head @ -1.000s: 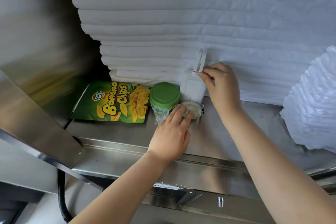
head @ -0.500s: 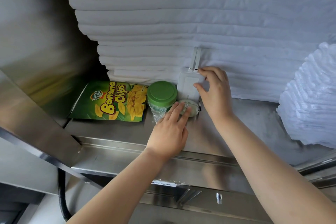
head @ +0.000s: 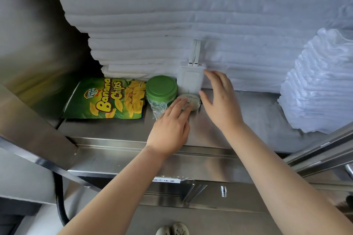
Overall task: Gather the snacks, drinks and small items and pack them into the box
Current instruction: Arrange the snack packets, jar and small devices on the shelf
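A green Banana Chips bag [head: 107, 99] lies flat on the steel shelf [head: 248, 112]. Right of it stands a green-lidded jar [head: 161, 87] wrapped in clear film. A white power bank [head: 190, 79] with short white cables on top leans against the towels. In front of it lies a small round pale-green case [head: 193, 102]. My left hand [head: 170, 126] rests straight fingers on that case. My right hand [head: 221, 101] touches the power bank's right edge, with its fingers loosely spread and its thumb near the bottom corner. No box is in view.
A tall stack of folded white towels [head: 172, 15] fills the back of the shelf. A second white pile [head: 321, 82] stands at the right. A steel panel [head: 28, 110] borders the left, with a black hose [head: 61, 202] below it. Shoes [head: 172, 229] show at the bottom.
My right hand has slid from pinching the power bank's top down to its right side, and its fingers have straightened. My left hand stays on the round case.
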The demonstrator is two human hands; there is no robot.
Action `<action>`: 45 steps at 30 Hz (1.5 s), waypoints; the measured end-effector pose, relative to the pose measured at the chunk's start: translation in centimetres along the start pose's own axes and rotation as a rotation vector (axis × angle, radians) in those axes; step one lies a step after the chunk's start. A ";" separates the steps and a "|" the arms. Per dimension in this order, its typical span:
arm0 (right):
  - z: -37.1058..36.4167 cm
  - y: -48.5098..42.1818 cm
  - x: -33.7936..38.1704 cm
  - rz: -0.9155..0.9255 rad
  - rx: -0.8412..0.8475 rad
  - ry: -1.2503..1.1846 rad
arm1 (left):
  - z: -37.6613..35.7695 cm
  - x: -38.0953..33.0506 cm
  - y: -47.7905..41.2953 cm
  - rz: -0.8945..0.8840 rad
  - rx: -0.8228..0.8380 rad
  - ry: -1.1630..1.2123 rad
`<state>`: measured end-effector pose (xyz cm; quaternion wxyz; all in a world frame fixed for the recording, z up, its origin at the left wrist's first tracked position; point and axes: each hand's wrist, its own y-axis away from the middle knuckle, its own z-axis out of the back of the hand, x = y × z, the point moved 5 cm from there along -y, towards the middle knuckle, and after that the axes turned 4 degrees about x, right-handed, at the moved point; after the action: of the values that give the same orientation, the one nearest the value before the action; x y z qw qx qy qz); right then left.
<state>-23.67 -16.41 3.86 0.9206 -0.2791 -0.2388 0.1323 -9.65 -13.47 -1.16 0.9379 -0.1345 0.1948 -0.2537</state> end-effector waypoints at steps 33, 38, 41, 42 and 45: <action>-0.4 1.2 1.5 0.043 0.236 0.167 | 0.0 -0.5 -0.1 0.046 -0.033 0.001; -0.3 7.0 -0.2 -0.069 0.329 0.202 | 0.1 -0.6 0.1 0.001 -0.053 0.013; -0.8 8.7 -0.6 -0.088 0.365 0.214 | -0.1 -0.4 -0.1 0.013 -0.059 0.017; -0.8 8.8 -0.7 -0.096 0.357 0.217 | -0.2 -0.4 -0.1 0.013 -0.054 0.017; -1.1 9.0 -0.9 -0.149 0.338 0.194 | -0.4 -0.2 -0.1 0.006 -0.042 0.026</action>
<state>-24.88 -9.94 -2.46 0.9803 -0.1136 -0.1432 0.0746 -10.08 -13.52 -1.41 0.9329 -0.1504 0.2128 -0.2486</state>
